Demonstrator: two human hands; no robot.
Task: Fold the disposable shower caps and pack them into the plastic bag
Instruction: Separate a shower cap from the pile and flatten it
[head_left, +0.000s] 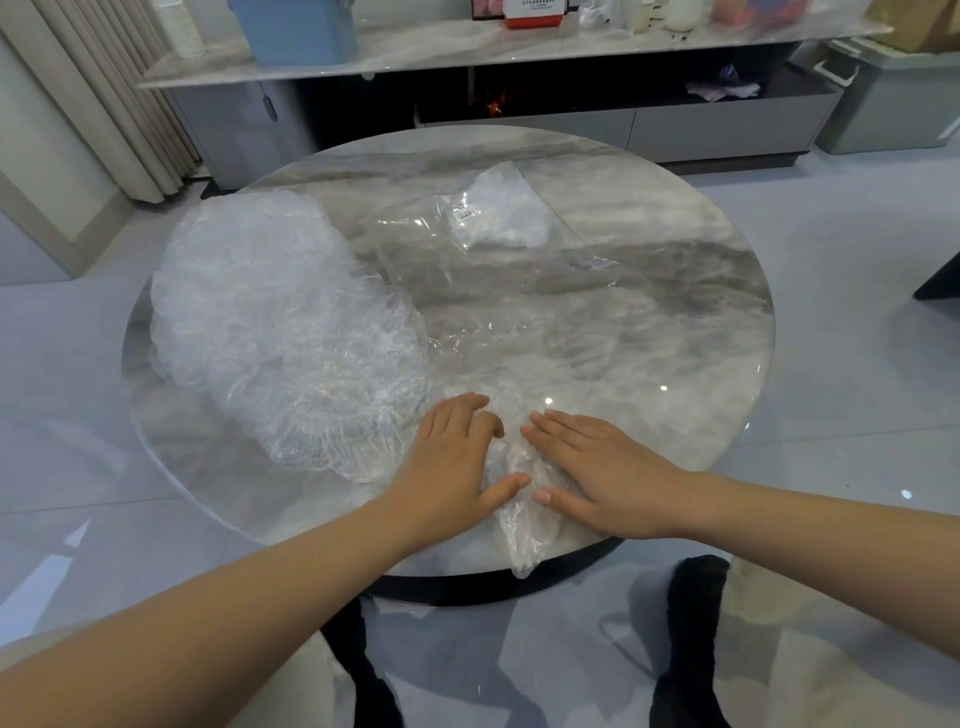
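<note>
Pressing flat, both hands' straight fingers pin a shower cap between left hand and right hand.

Caps pile on table left; plastic bag behind, centre.

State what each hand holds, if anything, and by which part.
Nothing is gripped. Both hands, left hand and right hand, press flat on a shower cap at the near edge of the table, one on each side of its folded middle.
</note>
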